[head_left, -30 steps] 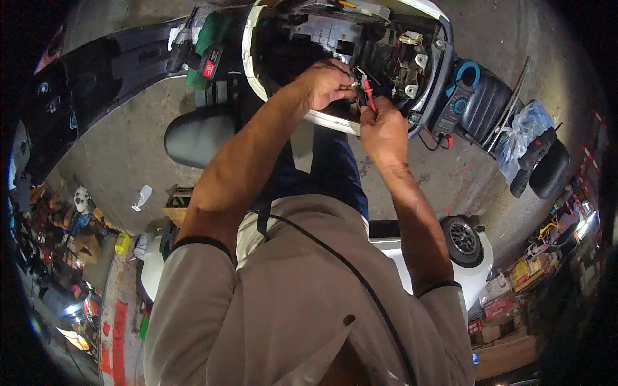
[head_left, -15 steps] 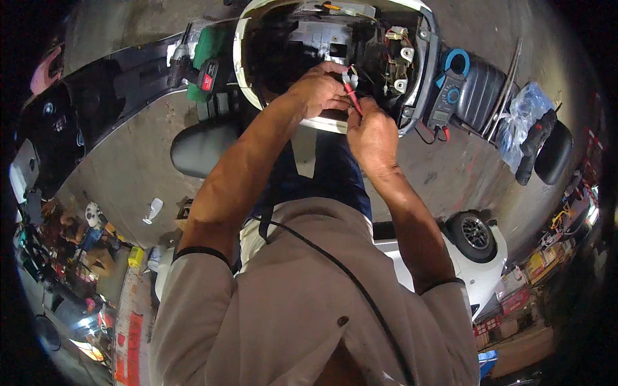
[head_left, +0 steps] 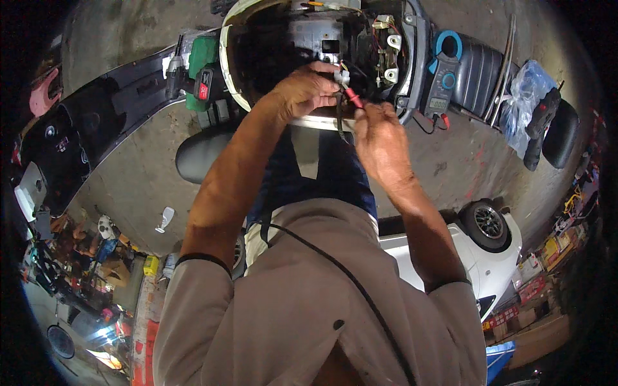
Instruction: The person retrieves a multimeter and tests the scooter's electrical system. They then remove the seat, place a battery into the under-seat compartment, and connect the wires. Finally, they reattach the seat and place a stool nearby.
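A white wire connector [head_left: 342, 76] is pinched in my left hand [head_left: 301, 92], over the open body of a scooter-like vehicle [head_left: 226, 67] with a pale rim. My right hand [head_left: 385, 143] grips a red test probe [head_left: 352, 97], its tip at the connector. Whether the tip is inside the connector I cannot tell. A dark wire bundle [head_left: 340, 116] hangs below the connector, across the rim. To the right of the body lies a blue and grey clamp meter [head_left: 444, 80] with a lit display and red and black leads plugged in at its lower end.
On the left, a dark power tool [head_left: 174, 77] and a red-labelled battery [head_left: 203, 84] rest by a long black panel [head_left: 116, 96]. A black seat [head_left: 473, 71], a clear plastic bag [head_left: 524, 106] and metal rods lie to the right. A white vehicle [head_left: 476, 257] stands behind me.
My right hand has drawn slightly right and toward me, the probe still at the connector. The dark wire bundle now shows hanging between my hands. The whole view has shifted a little.
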Motion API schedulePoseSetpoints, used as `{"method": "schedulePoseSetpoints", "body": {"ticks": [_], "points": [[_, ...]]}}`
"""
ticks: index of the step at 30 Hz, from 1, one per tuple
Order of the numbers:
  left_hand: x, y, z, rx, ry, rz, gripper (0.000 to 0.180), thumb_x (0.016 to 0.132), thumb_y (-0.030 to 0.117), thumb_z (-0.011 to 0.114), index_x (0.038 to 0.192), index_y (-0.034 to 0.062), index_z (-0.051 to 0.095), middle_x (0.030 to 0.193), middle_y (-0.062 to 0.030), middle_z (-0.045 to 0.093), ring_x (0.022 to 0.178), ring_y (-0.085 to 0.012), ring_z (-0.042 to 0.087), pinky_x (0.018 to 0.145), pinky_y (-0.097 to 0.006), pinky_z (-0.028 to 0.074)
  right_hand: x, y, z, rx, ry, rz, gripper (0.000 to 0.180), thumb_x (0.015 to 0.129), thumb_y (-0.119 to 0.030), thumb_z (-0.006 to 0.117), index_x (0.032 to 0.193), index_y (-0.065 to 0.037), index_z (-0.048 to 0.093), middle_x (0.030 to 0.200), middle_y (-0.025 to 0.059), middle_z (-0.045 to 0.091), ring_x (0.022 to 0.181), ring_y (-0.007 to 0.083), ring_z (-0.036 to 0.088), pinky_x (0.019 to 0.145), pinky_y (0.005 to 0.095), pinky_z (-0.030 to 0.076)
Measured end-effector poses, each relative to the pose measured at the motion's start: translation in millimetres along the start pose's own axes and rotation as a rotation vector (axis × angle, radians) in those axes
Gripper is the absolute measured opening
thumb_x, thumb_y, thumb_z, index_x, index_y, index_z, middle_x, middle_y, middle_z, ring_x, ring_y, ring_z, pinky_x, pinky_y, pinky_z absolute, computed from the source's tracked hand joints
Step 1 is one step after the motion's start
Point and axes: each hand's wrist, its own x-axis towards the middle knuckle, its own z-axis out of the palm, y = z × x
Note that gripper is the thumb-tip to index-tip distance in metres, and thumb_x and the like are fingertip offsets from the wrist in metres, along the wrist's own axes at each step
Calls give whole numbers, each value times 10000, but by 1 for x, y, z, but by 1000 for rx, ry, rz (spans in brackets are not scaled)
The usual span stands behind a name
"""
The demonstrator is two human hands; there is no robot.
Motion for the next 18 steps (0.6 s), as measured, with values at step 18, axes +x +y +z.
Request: {"method": "schedulePoseSetpoints", "body": {"ticks": [18], "points": [[-1,10,1,87,-134,-63,473,790,-44,621,1229,67,488,1032,-125,600,896,-230,625,819,-333,525,3,9,-16,-60,-145,186,221,817,-181,577,1013,-87,616,883,187,645,808,371,625,688,446,498]]}}
